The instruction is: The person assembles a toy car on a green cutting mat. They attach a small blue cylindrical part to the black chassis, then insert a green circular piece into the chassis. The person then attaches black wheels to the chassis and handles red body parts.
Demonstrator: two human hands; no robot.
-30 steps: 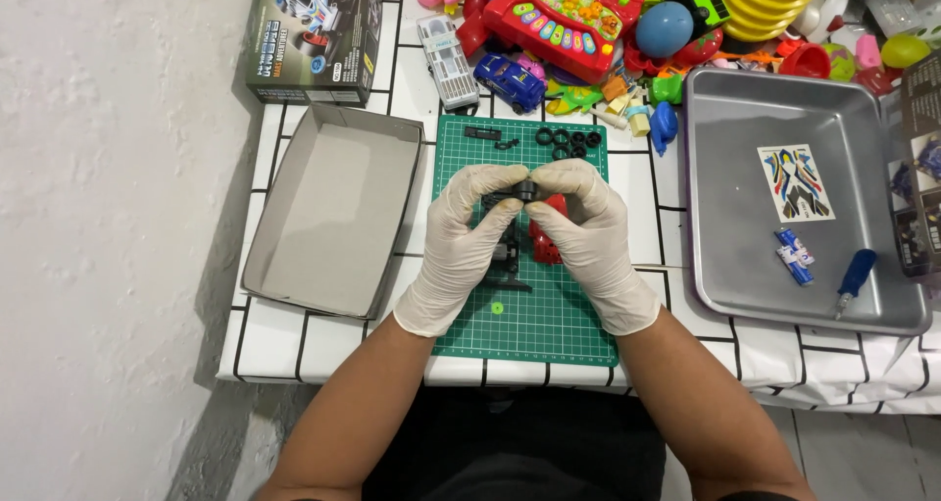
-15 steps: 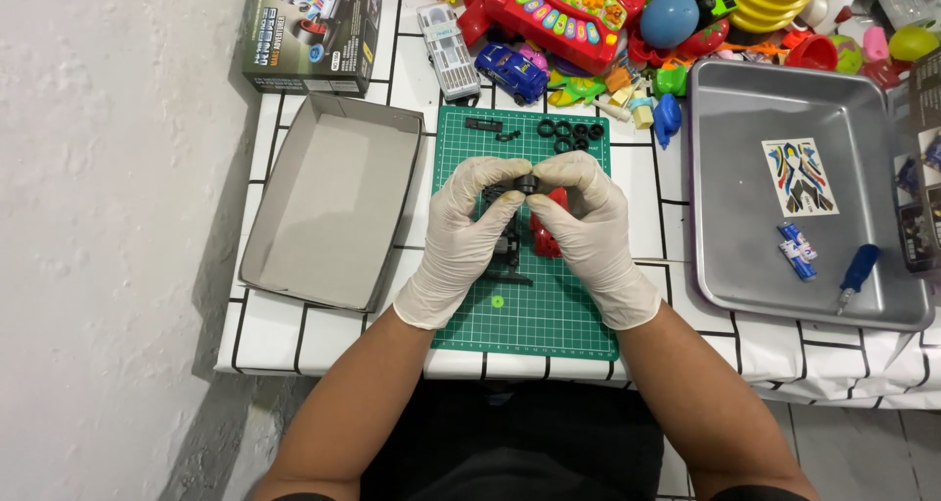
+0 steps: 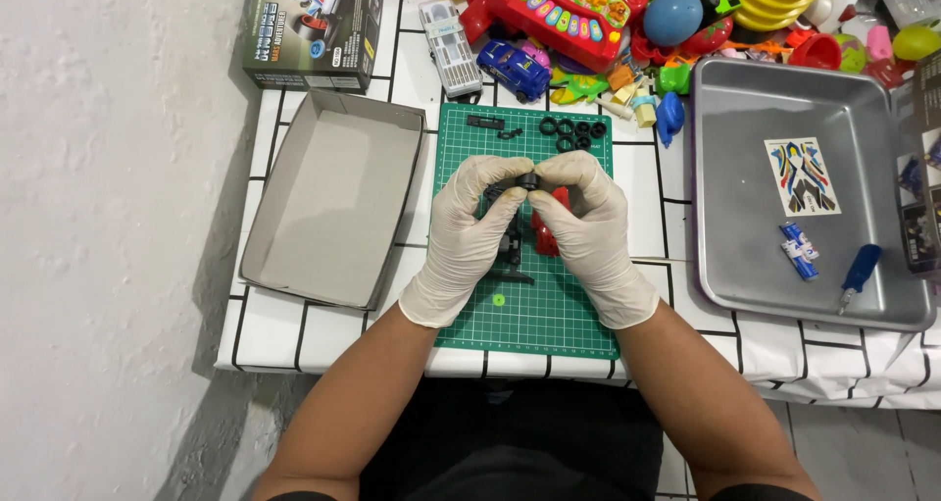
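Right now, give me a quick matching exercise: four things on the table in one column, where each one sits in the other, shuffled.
Things:
1. sticker sheet
2. black rings
3. small black part
4. cardboard box lid

Places:
A. left of the green mat
B. between the fingertips of both hands
C. inside the metal tray
D. at the mat's far edge

Pairs: 1-C, 2-D, 3-B, 4-A
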